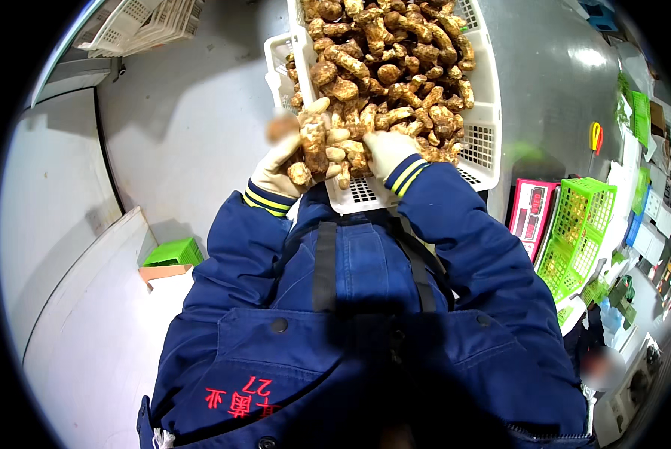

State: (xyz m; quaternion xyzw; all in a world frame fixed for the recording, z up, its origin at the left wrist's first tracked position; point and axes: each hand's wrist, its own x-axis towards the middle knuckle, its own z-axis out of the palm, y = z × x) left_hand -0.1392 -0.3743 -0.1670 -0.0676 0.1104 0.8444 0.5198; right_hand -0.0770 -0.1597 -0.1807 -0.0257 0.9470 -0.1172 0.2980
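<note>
Both my hands wear pale gloves with striped navy and yellow cuffs at the wrist. My left hand (282,168) is closed around several brown-and-cream mushrooms, among them a thick long one (315,146) standing upright against the fingers. At the near part of the white crate (486,90), my right hand (392,153) has its fingertips closed on a pale mushroom (368,117); part of its grip is hidden. A heap of stout, matsutake-like mushrooms (389,73) fills most of the crate beyond my hands.
Another white crate (277,71) sits beneath or beside the first. To the right are a red scale (530,213), a green crate (581,224) and a yellow-handled tool (596,138). White crates (137,26) stand far left; a green basket (172,253) lies near left. Another person is at lower right.
</note>
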